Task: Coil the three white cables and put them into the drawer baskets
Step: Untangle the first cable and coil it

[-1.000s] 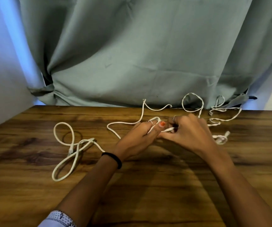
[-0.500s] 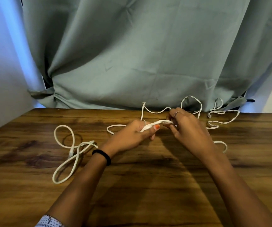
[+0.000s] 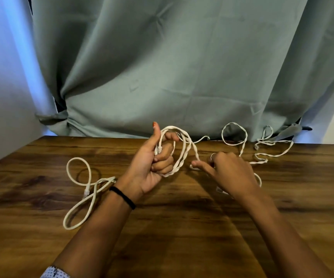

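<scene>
My left hand (image 3: 152, 163) is raised palm-up above the wooden table (image 3: 162, 227) and grips a white cable (image 3: 182, 155) wound in loops around its fingers, the plug end lying against the palm. From the loops the cable runs down to my right hand (image 3: 230, 171), which pinches it with curled fingers, the forefinger pointing left. A second white cable (image 3: 85, 189) lies in loose loops on the table at the left, partly under my left wrist. More white cable (image 3: 262, 149) sprawls in loops along the table's far right edge. No drawer baskets are in view.
A grey-green curtain (image 3: 182, 67) hangs right behind the table's far edge. A pale wall (image 3: 1, 117) borders the table on the left. Bare wood lies in front of my arms.
My left hand has risen and turned palm-up with cable loops now wound around it. My right hand has dropped lower and right, drawing the cable along. The head camera tilted slightly.
</scene>
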